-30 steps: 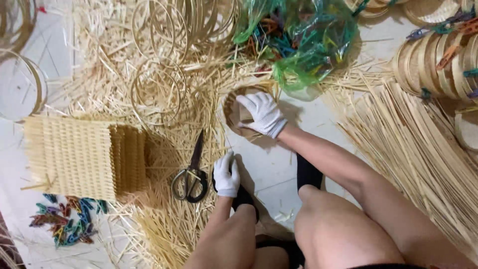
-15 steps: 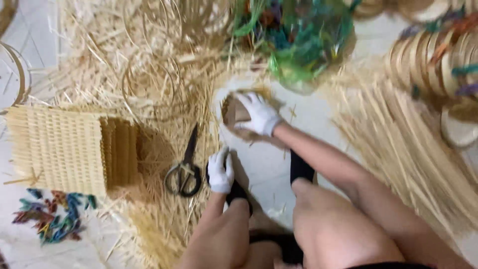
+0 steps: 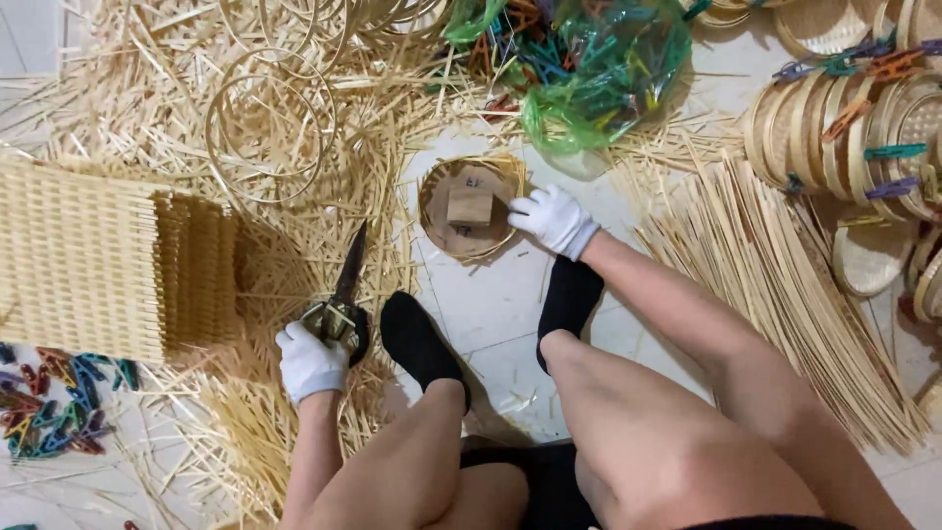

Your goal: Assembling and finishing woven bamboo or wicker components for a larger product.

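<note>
— Head view: what did I have under my hands at that moment?

— My left hand (image 3: 310, 361), in a white glove, was closed around the handles of the scissors (image 3: 339, 304), which lay on the straw with the blades pointing to the far side. My right hand (image 3: 552, 218), gloved too, had its fingers curled onto the right rim of the small round basket (image 3: 471, 207), on the white floor just beyond my black socks (image 3: 422, 344).

— Anything inside the basket?

— A brown disc lining the bottom, with a small block (image 3: 470, 206) on top (I couldn't tell what either was made of).

— And around me?

— A flat woven mat (image 3: 83, 260) to the left, loose hoops (image 3: 270, 128) on the far left, a green bag of coloured clips (image 3: 589, 64) just beyond the basket, finished baskets stacked on edge (image 3: 844, 128) at the far right, and a fan of long strips (image 3: 785, 285) on the right.

— How did I judge it should be done well?

— I reckoned the right hand should pin the rim firmly so the basket wouldn't spin, and the left should get a full grip through the handles before lifting, blades kept away from the socks.
</note>
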